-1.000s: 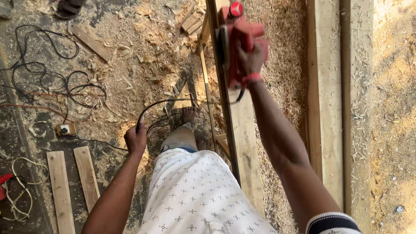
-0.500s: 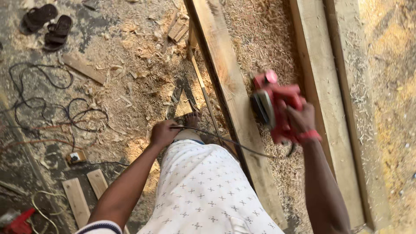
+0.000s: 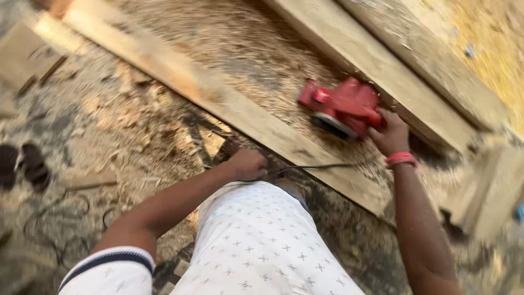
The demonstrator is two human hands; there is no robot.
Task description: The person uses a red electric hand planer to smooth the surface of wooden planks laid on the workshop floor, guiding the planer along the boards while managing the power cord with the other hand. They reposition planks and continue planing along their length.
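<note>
My right hand (image 3: pixel 390 134) grips the handle of a red electric planer (image 3: pixel 341 106), which sits low over the sawdust between two long wooden planks. A pink band circles that wrist. My left hand (image 3: pixel 248 163) is closed around the planer's black power cord (image 3: pixel 311 166) near my knee. The cord runs from that hand to the right, across the nearer plank (image 3: pixel 218 101), toward the tool. My white patterned trousers (image 3: pixel 256 240) fill the lower middle of the view.
A second wide plank (image 3: pixel 382 63) lies beyond the planer, with another board (image 3: pixel 431 49) behind it. Sawdust and wood chips cover the ground. Dark sandals (image 3: pixel 24 164) lie at the far left, cables (image 3: pixel 60 218) coil at lower left, and wood offcuts (image 3: pixel 494 188) sit at right.
The view has swung and tilted, so the planks now run diagonally. My right hand has lowered the planer toward the ground between the planks. My left hand keeps hold of the cord.
</note>
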